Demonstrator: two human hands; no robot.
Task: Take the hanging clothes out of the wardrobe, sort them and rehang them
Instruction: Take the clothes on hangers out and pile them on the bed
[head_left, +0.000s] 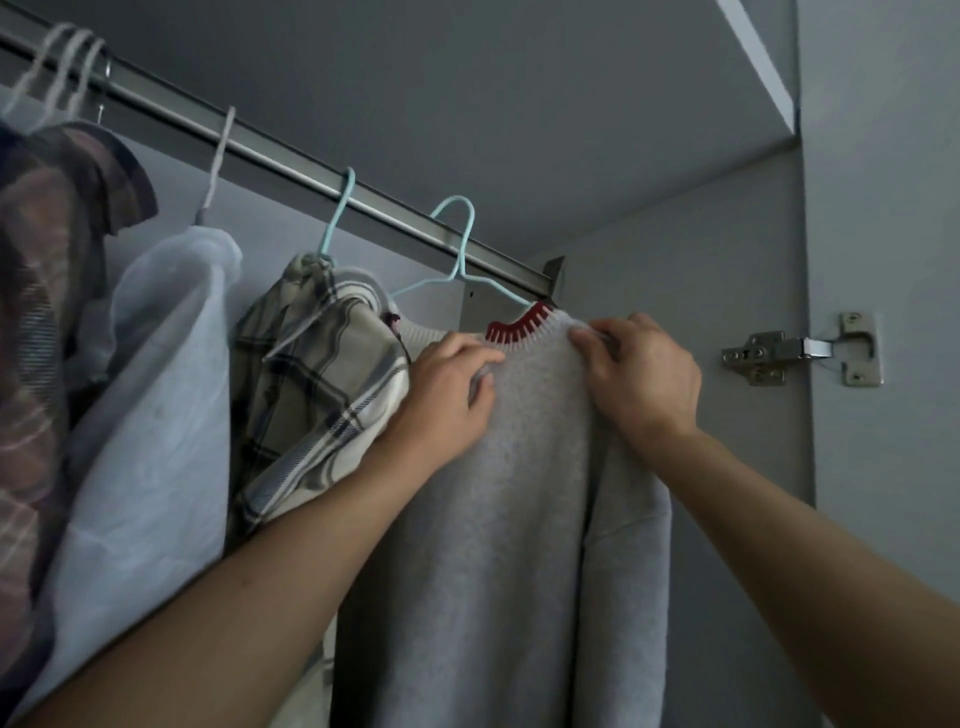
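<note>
Fingers (480, 358) of the left hand (447, 395) pinch the grey sweater (498, 519) just below its red-and-white collar (519, 325), while the right hand (641, 374) grips the sweater's other shoulder. This sweater hangs on a light blue hanger (460, 244) hooked over the metal rail (291, 156), at the right end of the wardrobe. Just left hang a plaid shirt (317, 374) and a pale blue garment (150, 415).

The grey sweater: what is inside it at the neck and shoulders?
A light blue hanger goes into the red-trimmed collar of the grey sweater; its hook and upper wires show. Its arms are covered by the knit, where the left hand and right hand grip the shoulders.
</note>
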